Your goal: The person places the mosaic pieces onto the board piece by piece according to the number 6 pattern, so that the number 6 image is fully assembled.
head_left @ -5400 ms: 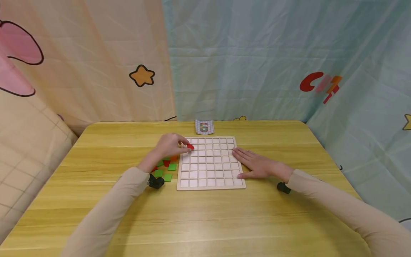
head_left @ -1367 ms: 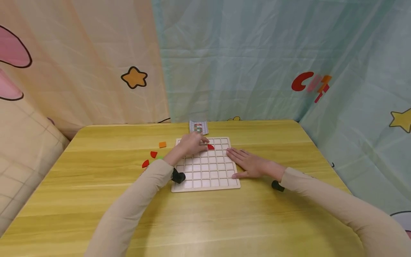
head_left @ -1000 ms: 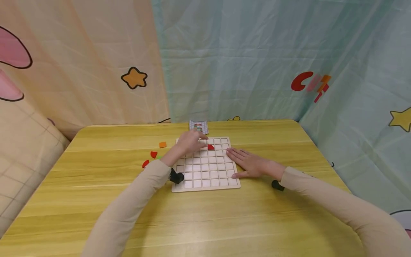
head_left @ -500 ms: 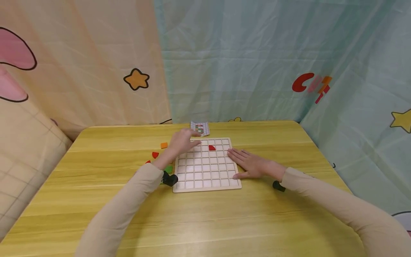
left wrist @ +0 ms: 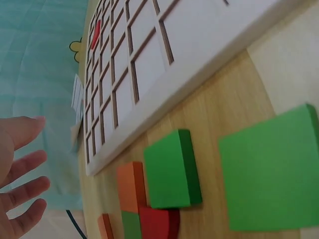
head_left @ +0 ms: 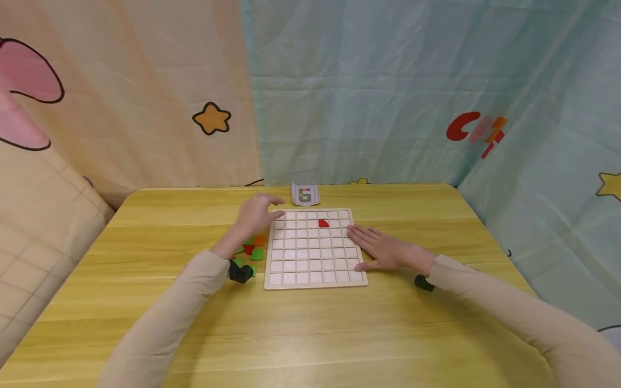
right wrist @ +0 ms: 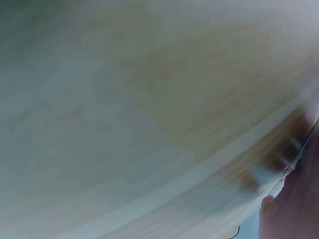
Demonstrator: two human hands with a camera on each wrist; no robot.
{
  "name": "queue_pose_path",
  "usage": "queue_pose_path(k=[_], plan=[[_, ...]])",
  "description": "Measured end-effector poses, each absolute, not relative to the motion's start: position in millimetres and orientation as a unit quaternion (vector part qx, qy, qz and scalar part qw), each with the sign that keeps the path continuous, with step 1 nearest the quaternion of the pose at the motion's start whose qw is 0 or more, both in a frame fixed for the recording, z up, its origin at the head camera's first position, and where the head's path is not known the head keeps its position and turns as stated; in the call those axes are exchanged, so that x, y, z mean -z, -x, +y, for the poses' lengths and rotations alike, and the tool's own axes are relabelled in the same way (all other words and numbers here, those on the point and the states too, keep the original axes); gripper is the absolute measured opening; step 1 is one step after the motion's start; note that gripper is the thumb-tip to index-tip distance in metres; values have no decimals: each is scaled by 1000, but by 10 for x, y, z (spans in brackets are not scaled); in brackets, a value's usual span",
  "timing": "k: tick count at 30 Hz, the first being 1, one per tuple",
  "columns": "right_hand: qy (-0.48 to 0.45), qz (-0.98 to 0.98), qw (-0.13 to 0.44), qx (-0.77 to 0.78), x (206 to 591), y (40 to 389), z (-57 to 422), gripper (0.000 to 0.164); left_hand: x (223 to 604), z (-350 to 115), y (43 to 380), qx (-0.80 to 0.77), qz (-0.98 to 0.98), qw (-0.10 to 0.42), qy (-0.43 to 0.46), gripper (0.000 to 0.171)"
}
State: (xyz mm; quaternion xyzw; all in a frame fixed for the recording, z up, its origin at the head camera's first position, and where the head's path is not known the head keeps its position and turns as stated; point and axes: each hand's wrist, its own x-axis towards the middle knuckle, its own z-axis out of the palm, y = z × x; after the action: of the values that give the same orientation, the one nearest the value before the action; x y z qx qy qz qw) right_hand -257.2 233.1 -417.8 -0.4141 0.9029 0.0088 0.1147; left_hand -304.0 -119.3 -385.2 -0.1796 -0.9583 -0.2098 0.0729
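Observation:
A flat grid board (head_left: pixel 309 287) with square cells lies on the table. A red quarter-circle tile (head_left: pixel 323 223) sits in a cell of its second row from the far edge, right of the middle. My left hand (head_left: pixel 254 214) hovers by the board's far left corner, holding nothing; the left wrist view shows its fingers (left wrist: pixel 27 186) spread apart. On the board's right edge rests my right hand (head_left: pixel 380 249), fingers straight. Left of the board lie loose tiles, among them a green square (head_left: pixel 257 254), an orange tile (head_left: pixel 259 240) and a red one (head_left: pixel 248 249), partly hidden by my left forearm.
Behind the board, a small pattern card (head_left: pixel 313 199) printed with a coloured grid picture lies near the table's far edge. Printed curtains (head_left: pixel 359 108) hang behind and beside the table (head_left: pixel 310 334). The right wrist view is mostly blurred, with part of my right hand (right wrist: pixel 294 209) at its edge.
Earlier my left hand held the red tile above the board's left side; now the tile sits in a cell. My left hand has drawn back leftward, uncovering cells. My right hand stays put.

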Motion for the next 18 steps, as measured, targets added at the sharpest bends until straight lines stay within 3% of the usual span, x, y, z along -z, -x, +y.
queue_pose_path(k=[8, 18], plan=[[415, 903, 111, -7, 4188, 2567, 2341, 91, 3925, -1473, 3026, 217, -963, 82, 140, 34], [401, 907, 127, -25, 4163, 2566, 2328, 93, 4013, -1751, 3025, 252, -962, 48, 90, 38]])
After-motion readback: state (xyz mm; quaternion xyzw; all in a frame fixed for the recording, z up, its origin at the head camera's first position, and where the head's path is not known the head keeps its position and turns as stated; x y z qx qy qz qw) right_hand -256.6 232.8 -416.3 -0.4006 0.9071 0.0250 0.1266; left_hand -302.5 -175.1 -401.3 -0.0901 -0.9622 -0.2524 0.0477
